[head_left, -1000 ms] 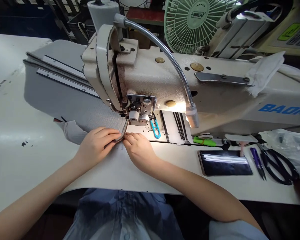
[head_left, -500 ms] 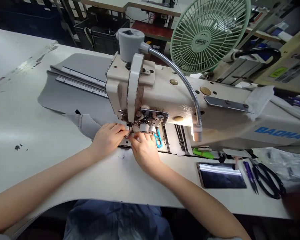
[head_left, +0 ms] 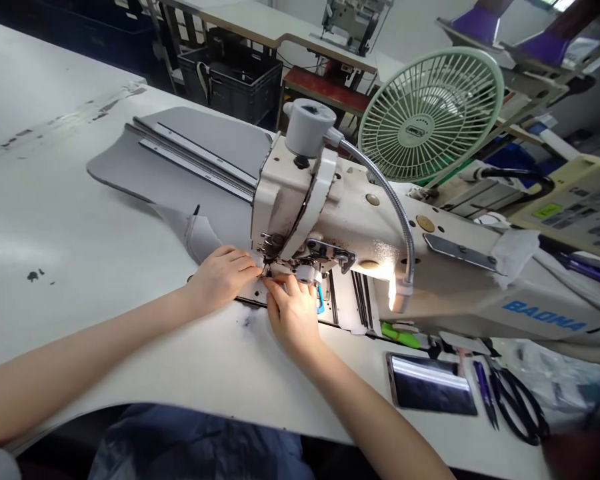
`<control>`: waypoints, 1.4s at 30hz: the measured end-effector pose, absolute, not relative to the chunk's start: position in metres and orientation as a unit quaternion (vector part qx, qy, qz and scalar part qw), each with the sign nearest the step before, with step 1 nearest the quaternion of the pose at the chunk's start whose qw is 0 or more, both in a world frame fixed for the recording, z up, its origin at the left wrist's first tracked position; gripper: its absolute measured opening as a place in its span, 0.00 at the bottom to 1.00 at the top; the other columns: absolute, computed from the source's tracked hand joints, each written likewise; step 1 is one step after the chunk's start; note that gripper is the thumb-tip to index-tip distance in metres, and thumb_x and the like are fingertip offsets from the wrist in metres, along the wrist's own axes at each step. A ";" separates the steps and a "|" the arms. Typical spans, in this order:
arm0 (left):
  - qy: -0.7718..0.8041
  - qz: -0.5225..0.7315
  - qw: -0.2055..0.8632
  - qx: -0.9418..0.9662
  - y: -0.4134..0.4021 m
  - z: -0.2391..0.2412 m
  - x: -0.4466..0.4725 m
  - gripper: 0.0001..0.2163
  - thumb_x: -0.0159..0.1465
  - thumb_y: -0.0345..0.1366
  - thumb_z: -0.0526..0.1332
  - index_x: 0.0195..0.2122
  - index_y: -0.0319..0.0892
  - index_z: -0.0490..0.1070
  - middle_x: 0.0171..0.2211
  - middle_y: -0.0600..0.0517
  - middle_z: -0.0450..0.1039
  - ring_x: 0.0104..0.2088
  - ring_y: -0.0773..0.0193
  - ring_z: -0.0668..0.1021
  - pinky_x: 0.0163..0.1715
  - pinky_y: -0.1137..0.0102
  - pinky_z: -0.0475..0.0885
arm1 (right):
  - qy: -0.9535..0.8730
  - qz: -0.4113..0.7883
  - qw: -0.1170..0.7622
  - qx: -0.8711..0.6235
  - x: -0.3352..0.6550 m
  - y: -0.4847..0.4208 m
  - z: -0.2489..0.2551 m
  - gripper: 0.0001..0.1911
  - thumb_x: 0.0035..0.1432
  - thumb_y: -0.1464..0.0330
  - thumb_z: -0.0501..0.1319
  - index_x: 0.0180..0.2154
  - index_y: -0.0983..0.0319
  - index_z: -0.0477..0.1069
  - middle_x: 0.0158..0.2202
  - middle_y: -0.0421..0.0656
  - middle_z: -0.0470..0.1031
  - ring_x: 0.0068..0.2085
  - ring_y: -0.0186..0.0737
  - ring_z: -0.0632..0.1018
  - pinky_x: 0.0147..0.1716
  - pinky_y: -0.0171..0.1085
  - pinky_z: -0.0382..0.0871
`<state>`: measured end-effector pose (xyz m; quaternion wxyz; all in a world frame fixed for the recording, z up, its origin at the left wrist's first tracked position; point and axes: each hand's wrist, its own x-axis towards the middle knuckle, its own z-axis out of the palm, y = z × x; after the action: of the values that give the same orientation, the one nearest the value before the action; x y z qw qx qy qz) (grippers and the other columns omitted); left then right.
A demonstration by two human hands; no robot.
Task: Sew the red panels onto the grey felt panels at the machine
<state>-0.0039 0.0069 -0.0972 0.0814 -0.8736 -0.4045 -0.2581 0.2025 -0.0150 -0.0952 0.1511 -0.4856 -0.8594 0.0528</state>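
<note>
A cream sewing machine [head_left: 430,260] stands on the white table [head_left: 80,227]. Grey fabric [head_left: 180,167] with dark-edged strips lies spread to its left, and one fold reaches the needle area. My left hand [head_left: 223,279] pinches the fabric edge right in front of the presser foot. My right hand [head_left: 293,313] meets it there, fingertips pressed on the same edge under the needle. The needle itself is hidden behind the machine head and my fingers.
A gooseneck lamp [head_left: 400,300] lights the machine bed. A phone [head_left: 430,393], purple snips [head_left: 483,397] and black scissors [head_left: 520,410] lie at the right front. A green fan [head_left: 430,117] stands behind the machine. Crates and another sewing table sit further back.
My view has lifted and swung left, showing more of the room. Both hands slid the fabric edge forward, from in front of the foot to directly under the needle.
</note>
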 end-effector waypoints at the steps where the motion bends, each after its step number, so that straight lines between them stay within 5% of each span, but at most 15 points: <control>1: -0.406 -0.250 0.080 -0.876 0.008 -0.098 -0.004 0.12 0.67 0.25 0.53 0.42 0.43 0.76 0.36 0.50 0.79 0.41 0.61 0.78 0.42 0.63 0.69 | -0.859 0.058 0.160 -0.483 0.203 -0.015 -0.095 0.16 0.67 0.69 0.54 0.53 0.55 0.73 0.43 0.47 0.75 0.41 0.44 0.72 0.43 0.44 0.59; 12: -0.411 -0.200 0.087 -0.885 0.012 -0.098 -0.001 0.10 0.67 0.26 0.54 0.44 0.38 0.73 0.42 0.48 0.78 0.44 0.59 0.76 0.49 0.63 0.67 | -0.856 0.090 0.178 -0.477 0.201 -0.016 -0.091 0.14 0.66 0.71 0.56 0.50 0.57 0.74 0.46 0.45 0.75 0.44 0.45 0.72 0.40 0.43 0.57; 27: -0.398 -0.204 0.066 -0.892 0.011 -0.099 -0.006 0.10 0.68 0.25 0.53 0.41 0.40 0.74 0.40 0.49 0.78 0.44 0.61 0.76 0.44 0.65 0.67 | -0.857 0.096 0.202 -0.464 0.202 -0.014 -0.090 0.14 0.65 0.73 0.55 0.49 0.57 0.74 0.46 0.45 0.75 0.47 0.45 0.73 0.42 0.43 0.59; 36: -0.456 -0.226 0.087 -0.856 0.020 -0.081 -0.011 0.10 0.68 0.30 0.54 0.41 0.45 0.76 0.41 0.51 0.79 0.50 0.59 0.76 0.62 0.55 0.58 | -0.862 0.104 0.244 -0.431 0.205 -0.009 -0.096 0.14 0.66 0.74 0.54 0.46 0.60 0.76 0.42 0.46 0.76 0.43 0.44 0.74 0.42 0.42 0.65; 42: -0.575 -0.147 0.086 -0.800 0.048 -0.075 -0.037 0.16 0.67 0.36 0.53 0.52 0.40 0.73 0.56 0.40 0.72 0.55 0.48 0.74 0.50 0.54 0.68 | -0.866 0.094 0.264 -0.415 0.206 -0.009 -0.096 0.14 0.66 0.74 0.53 0.46 0.61 0.76 0.40 0.47 0.76 0.43 0.44 0.74 0.45 0.43 0.69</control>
<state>-0.0373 0.0482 -0.0746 0.0862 -0.8001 -0.5753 -0.1465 0.2057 -0.0093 -0.0965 0.2637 -0.4148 -0.8658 0.0942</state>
